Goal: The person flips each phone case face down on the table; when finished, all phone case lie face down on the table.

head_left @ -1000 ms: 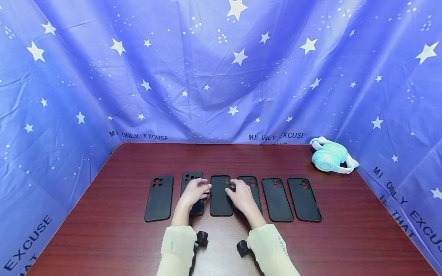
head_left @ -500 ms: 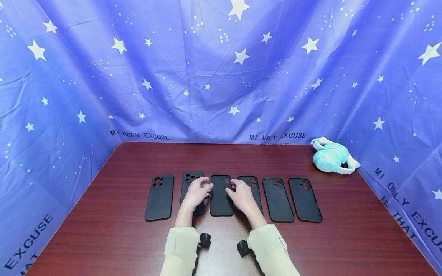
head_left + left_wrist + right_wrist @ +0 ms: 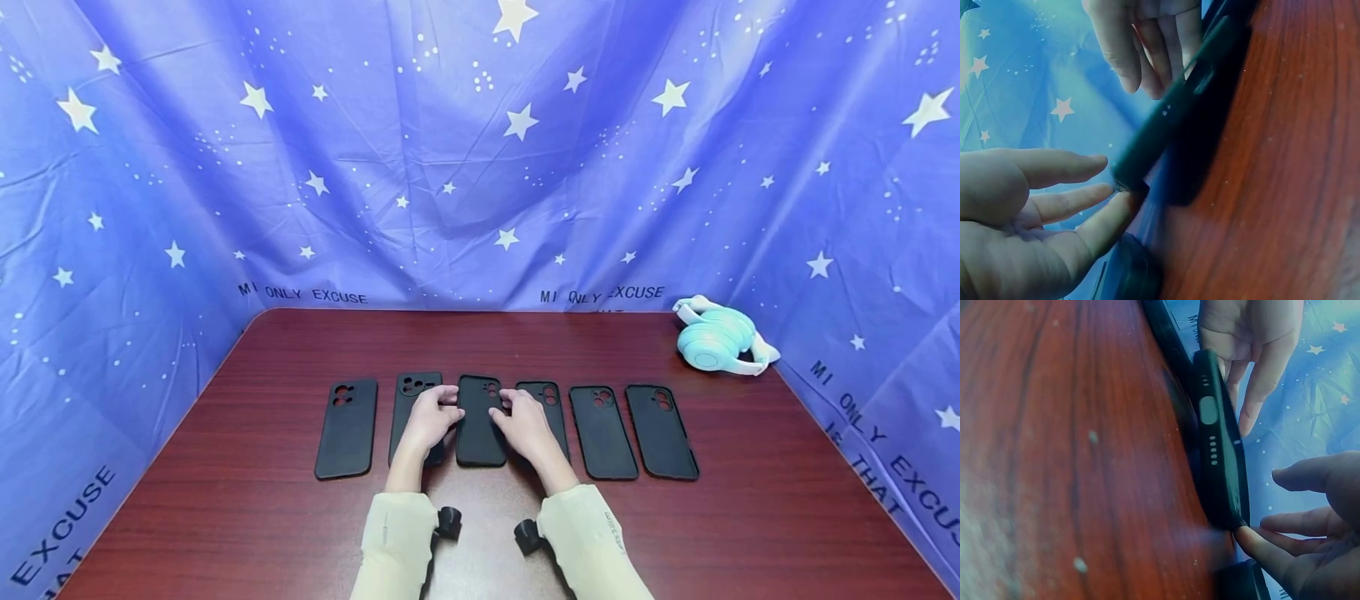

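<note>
two hands at work on a phone case, which serves as landmark throughout. the handled case (image 3: 480,433), black, stands third from the left in a row of six at the dark red wooden table (image 3: 480,342), its camera cutouts in its far right corner; whether it rests fully on the wood cannot be told. the left hand (image 3: 429,419) lies at its left side, fingers extended, one fingertip touching its near corner in the left wrist view. the right hand (image 3: 525,423) lies at its right side, likewise straight-fingered and wrapped round nothing, one fingertip against the near right corner. the near edge of the case bears an oval opening (image 3: 1209,410) and small round holes (image 3: 1213,450). to its left lie the second case (image 3: 401,408), partly covered by the left hand, and beyond it the first case (image 3: 347,437). to its right follow the fourth case (image 3: 553,408), partly covered by the right hand, the fifth case (image 3: 606,437) and, outermost, the sixth case (image 3: 663,442). pale blue headphones (image 3: 716,337) sit well to its right and farther back. behind it hangs a blue curtain (image 3: 420,167) printed with white stars.
</note>
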`<state>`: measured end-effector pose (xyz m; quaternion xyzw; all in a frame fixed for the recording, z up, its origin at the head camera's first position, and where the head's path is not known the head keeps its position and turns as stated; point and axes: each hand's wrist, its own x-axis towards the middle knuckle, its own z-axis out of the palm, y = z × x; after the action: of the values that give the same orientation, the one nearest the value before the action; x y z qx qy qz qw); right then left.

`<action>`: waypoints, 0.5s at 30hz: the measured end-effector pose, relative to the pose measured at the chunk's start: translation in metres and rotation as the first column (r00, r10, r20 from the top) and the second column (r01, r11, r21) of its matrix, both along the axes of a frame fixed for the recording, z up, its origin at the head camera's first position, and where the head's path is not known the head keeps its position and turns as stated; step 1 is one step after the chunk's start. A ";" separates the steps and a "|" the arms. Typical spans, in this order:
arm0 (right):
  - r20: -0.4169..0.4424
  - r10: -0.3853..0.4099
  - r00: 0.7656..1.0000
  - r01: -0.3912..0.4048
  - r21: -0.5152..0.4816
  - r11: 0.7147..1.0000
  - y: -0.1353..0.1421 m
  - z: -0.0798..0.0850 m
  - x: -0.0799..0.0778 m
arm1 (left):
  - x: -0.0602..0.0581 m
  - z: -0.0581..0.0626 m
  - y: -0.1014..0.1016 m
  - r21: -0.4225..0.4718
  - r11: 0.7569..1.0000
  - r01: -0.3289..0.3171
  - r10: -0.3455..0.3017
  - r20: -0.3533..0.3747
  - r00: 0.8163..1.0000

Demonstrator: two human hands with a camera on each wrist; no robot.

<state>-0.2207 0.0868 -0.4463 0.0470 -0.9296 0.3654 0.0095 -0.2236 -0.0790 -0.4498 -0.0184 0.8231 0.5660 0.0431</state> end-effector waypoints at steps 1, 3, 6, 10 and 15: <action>0.000 0.002 1.000 -0.002 0.000 1.000 0.000 0.000 0.000 | 0.000 0.000 0.000 0.009 1.000 -0.005 0.005 0.005 1.000; -0.001 0.004 1.000 -0.004 0.000 1.000 0.000 0.000 0.000 | 0.000 0.000 0.000 0.019 1.000 -0.011 0.011 0.011 1.000; -0.004 0.001 1.000 -0.001 -0.008 1.000 0.000 0.000 0.000 | 0.000 0.000 0.001 0.037 0.999 -0.018 0.017 0.017 1.000; -0.030 0.003 1.000 -0.004 -0.009 1.000 -0.001 -0.001 0.001 | -0.001 0.000 0.000 0.083 0.996 -0.025 0.022 0.034 0.999; -0.059 0.018 0.998 -0.018 0.009 1.000 -0.003 0.000 0.002 | -0.001 -0.002 -0.003 0.186 0.983 -0.004 0.001 0.014 1.000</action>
<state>-0.2186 0.0837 -0.4463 0.0661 -0.9301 0.3598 0.0334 -0.2247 -0.0817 -0.4521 -0.0192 0.7663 0.6403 0.0494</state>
